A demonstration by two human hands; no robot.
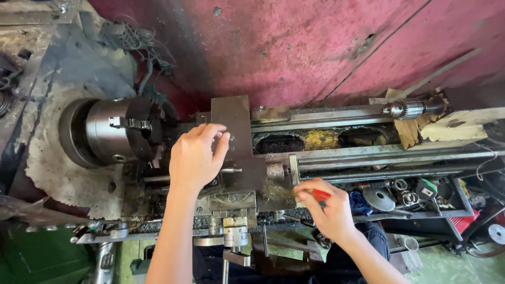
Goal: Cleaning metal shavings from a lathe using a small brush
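Left hand: the left hand (195, 156) lies palm down on the lathe's carriage; its fingers (216, 138) curl loosely over the edge of the flat steel plate (231, 123) mounted there; nothing is gripped inside it, it simply rests on the metal

Right hand: the right hand (327, 208) is closed round a red-handled brush (307, 193); the red handle shows between thumb and fingers, and the pale bristles (274, 192) point left, touching the carriage just right of the plate's lower block

Carriage: the carriage (236, 181) sits between the 2 hands, near the chuck end of the bed; a small handle (235, 235) hangs below it at the front, close to the person's body

Chuck: the steel lathe chuck (113, 131) stands to the left of the left hand, its jaws facing right; apart from the hand, near it

Bed: the lathe bed (368, 152) runs to the right, with a lead screw (389, 173) along its front; dark and yellowish grime lies in the openings behind the rails

Drill chuck: a drill chuck (402, 109) sits at the far right end of the bed, well apart from both hands

Tray: a tray (463, 197) of loose metal parts lies right of the right hand, below the bed

Wall: a worn red panel (315, 47) stands behind the machine
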